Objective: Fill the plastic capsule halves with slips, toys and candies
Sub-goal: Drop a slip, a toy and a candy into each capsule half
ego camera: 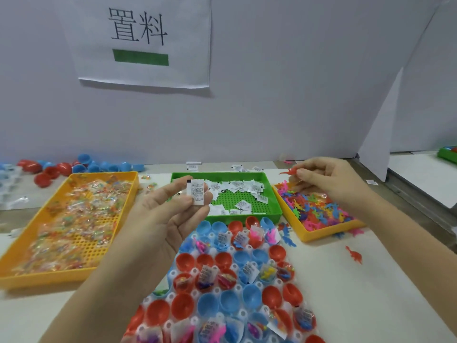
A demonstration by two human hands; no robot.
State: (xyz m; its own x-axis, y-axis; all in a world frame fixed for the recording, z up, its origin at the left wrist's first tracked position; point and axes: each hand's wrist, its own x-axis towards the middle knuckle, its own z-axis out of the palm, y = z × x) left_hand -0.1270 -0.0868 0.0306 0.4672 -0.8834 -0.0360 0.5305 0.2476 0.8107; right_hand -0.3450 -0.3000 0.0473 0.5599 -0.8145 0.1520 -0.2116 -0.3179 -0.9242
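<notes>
One slip (196, 193) upright, red toy (288, 172) lengthwise left-right

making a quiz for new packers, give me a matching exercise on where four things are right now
Things:
1 printed slip
2 raised red dinosaur toy
3 wrapped candies
4 pile of slips

Places:
A in the green tray
B pinched in the left hand
C pinched in the right hand
D in the yellow tray on the left

Pairs: 1-B, 2-C, 3-D, 4-A
</notes>
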